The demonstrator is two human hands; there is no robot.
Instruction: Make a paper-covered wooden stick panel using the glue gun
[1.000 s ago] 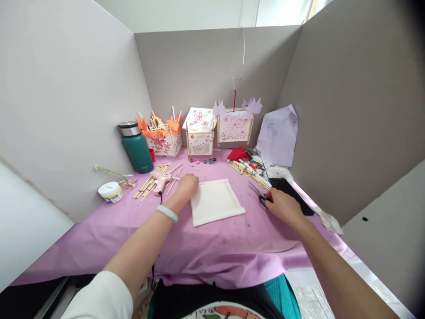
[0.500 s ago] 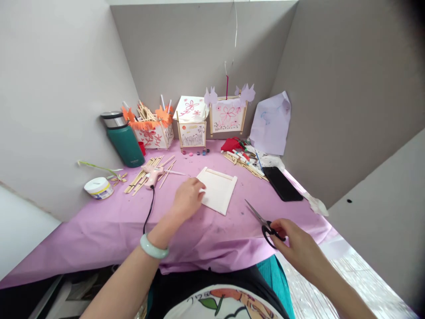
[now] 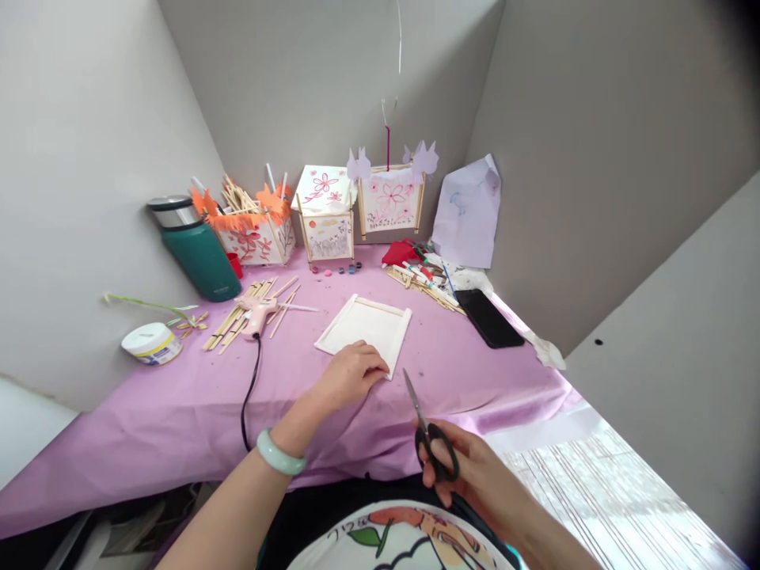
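Note:
A square white paper panel [image 3: 374,324] with rolled or folded borders lies on the purple cloth in front of me. My left hand [image 3: 350,376] is over its near edge, fingers closed at the near right corner; the fingertips are partly hidden. Black-handled scissors [image 3: 423,416] are in my right hand [image 3: 460,459], close to the table's front edge. Their blades look closed and point away from me, the tip just right of the panel's corner.
A pink glue gun [image 3: 256,315] rests on wooden sticks [image 3: 229,328] to the left, its cord running off the front edge. Behind stand a green bottle [image 3: 199,257], a stick-filled box [image 3: 252,237] and paper lanterns [image 3: 328,229]. At right lies a black phone [image 3: 490,318].
My left hand has moved from the panel's left side to its near right corner. The scissors have come left and turned more upright. The view has shifted slightly.

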